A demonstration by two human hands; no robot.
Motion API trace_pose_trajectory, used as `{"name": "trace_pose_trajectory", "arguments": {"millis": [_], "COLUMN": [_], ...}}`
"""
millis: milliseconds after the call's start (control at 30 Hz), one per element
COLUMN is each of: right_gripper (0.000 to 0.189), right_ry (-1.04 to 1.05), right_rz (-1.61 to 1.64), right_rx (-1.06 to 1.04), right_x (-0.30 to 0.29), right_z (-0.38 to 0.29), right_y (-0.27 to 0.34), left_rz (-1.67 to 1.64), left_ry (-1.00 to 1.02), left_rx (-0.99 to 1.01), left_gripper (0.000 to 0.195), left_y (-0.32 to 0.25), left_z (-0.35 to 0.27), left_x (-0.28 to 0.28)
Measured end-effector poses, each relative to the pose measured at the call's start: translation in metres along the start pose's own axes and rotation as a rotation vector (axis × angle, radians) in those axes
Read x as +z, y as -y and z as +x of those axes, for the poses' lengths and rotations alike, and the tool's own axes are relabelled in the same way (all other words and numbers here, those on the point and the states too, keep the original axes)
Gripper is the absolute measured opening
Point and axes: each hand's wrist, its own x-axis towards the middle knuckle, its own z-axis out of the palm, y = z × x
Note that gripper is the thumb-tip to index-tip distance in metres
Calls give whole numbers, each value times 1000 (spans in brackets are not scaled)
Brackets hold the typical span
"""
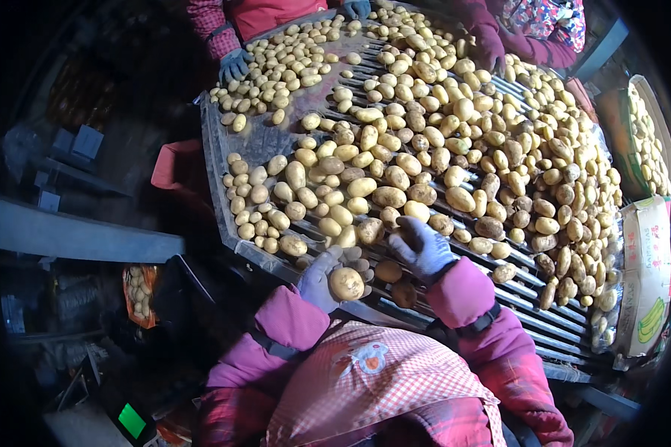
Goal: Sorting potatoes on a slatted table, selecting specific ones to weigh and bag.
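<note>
My left hand (pixel 321 279), in a light knit glove with a magenta sleeve, holds a round potato (pixel 346 284) on its open palm at the near edge of the metal sorting table (pixel 257 258). To its right, my right hand (pixel 422 250), gloved alike, reaches over the metal bars with thumb and fingers parted. Its fingertips are close to a yellow potato (pixel 416 210) and a browner one beside it; whether they touch cannot be told. Two shaded potatoes (pixel 388 271) lie on the bars between my hands. Many potatoes, some soil-marked, cover the bars and the flat plate at left.
Two people work across the table; one's blue-gloved hand (pixel 235 65) is at the far left, another's dark red glove (pixel 487 47) at the far right. A banana carton (pixel 643 279) and an open bag of potatoes (pixel 648 145) stand right. A red container (pixel 173 165) is left.
</note>
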Motion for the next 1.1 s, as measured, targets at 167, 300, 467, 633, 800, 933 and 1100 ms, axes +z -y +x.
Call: {"name": "trace_pose_trajectory", "arguments": {"millis": [167, 300, 467, 633, 800, 933, 1100], "right_gripper": [53, 68, 86, 60, 61, 45, 58], "right_ry": [141, 126, 130, -39, 148, -47, -160], "right_rz": [-38, -829, -938, -564, -404, -365, -972], "right_rx": [-455, -630, -575, -451, -598, -629, -462], "right_x": [-7, 16, 37, 25, 28, -2, 6], "right_z": [15, 37, 47, 31, 15, 48, 74], "right_y": [15, 8, -7, 7, 45, 41, 5], "left_rz": [-22, -259, -424, -607, -1005, -385, -427], "left_ry": [148, 562, 498, 608, 480, 480, 525], "left_rx": [-75, -111, -123, -68, -65, 59, 40], "left_gripper": [60, 70, 73, 75, 77, 77, 78], "left_y": [-2, -8, -10, -10, -16, -17, -12], "left_z": [9, 13, 17, 20, 21, 21, 24], "left_x": [-12, -31, -44, -35, -27, -30, -35]}}
